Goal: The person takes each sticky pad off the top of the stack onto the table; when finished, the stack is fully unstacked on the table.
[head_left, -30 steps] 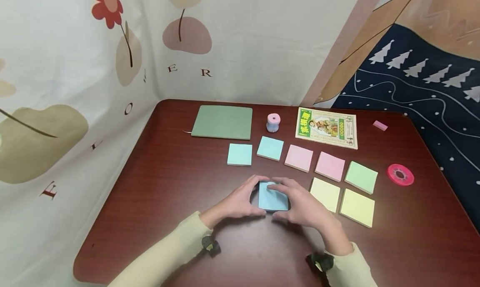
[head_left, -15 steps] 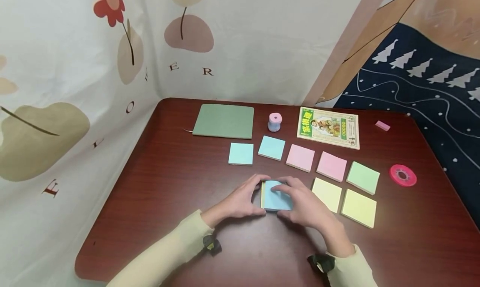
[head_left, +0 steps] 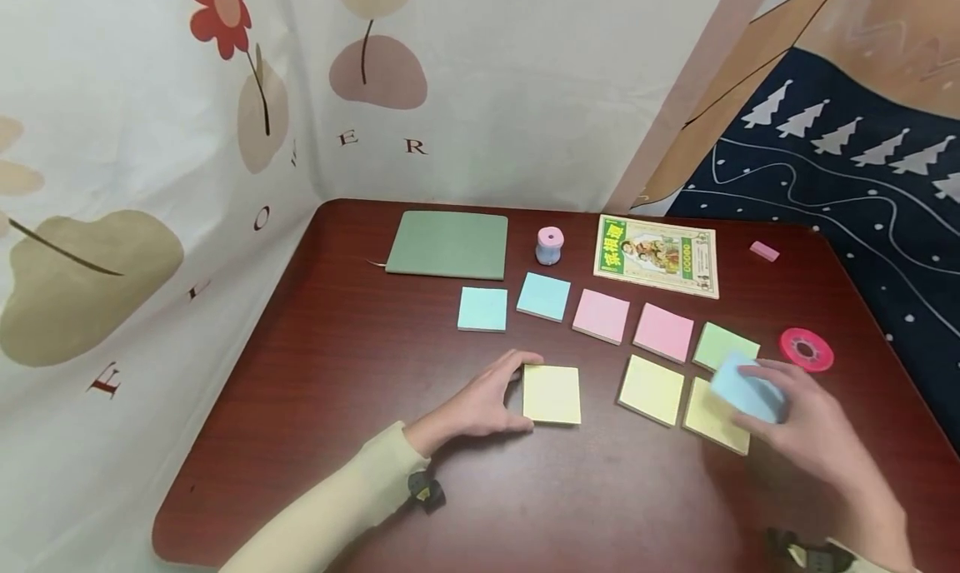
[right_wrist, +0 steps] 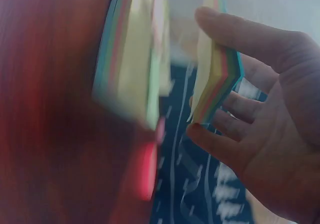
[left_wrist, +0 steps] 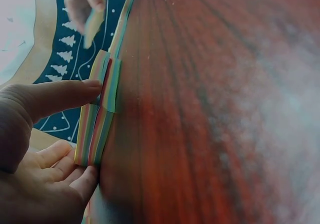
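My left hand (head_left: 480,402) curls round the left side of a yellow-topped stack of sticky notes (head_left: 551,395), thumb at the near corner and fingers at the far one. In the left wrist view this stack (left_wrist: 94,134) shows coloured layers along its edge, with a dark seam between two pads. My right hand (head_left: 813,427) pinches a blue-topped sticky note pad (head_left: 738,383) between thumb and fingers, raised and tilted over a yellow pad (head_left: 716,423) at the right. Yellow, pink, green and blue layers line the edge of the held pad (right_wrist: 217,79) in the right wrist view.
Behind the hands, blue (head_left: 482,309), pink (head_left: 600,316) and green (head_left: 718,344) pads form a row, another yellow pad (head_left: 651,391) before them. Farther back are a green notebook (head_left: 447,245), a spool-shaped item (head_left: 549,246), a printed booklet (head_left: 656,256), a pink ring (head_left: 806,350) and an eraser-like block (head_left: 764,251).
My right hand has lifted the blue-topped pad off the stack and carried it right, uncovering a yellow top. My left hand has stayed at the stack's left side.
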Demonstrator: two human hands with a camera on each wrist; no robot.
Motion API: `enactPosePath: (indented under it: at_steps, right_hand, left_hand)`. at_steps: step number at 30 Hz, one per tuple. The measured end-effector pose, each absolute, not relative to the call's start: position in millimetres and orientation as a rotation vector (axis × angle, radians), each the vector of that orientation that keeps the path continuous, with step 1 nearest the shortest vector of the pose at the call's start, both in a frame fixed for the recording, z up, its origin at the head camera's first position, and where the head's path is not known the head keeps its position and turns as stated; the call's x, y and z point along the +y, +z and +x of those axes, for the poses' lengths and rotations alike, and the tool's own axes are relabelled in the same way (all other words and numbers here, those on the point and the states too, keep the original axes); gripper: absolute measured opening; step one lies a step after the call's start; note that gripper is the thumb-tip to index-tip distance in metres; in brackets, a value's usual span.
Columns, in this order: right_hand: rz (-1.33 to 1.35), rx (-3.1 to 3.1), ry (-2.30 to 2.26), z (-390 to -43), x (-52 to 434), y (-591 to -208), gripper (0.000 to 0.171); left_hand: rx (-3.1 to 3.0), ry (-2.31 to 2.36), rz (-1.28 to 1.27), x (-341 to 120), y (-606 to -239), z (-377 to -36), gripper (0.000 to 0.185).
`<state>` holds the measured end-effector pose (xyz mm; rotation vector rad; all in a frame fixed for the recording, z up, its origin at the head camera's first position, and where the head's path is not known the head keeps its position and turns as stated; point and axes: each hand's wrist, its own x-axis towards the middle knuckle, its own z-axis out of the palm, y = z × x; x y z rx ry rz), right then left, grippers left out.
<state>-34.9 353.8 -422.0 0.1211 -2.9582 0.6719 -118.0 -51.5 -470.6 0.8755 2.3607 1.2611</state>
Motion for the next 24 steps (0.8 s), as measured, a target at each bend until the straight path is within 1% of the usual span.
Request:
enactPosePath:
  at_steps: [4,8,13,24]
  right_hand:
    - [-0.095,-3.043,0.580,-27,396,-432,0.074]
    - [-0.217,-3.086,0.543,-25,420,-442,0.074]
    - [-0.276,-3.121,0.556,-29,429,-449,0.075]
    - [-0.249,-3.170,0.563,-31,425,-446,0.076]
  left_hand:
    - [2.357,1.267,0.882,-52,-470,-119,0.084]
    - [2.344,1.277,0.888,-53,-470,-119,0.083]
    - [2.353,1.266,0.895,-53,-470,-119,0.083]
    - [2.347,1.262,0.906,-53,-470,-119,0.083]
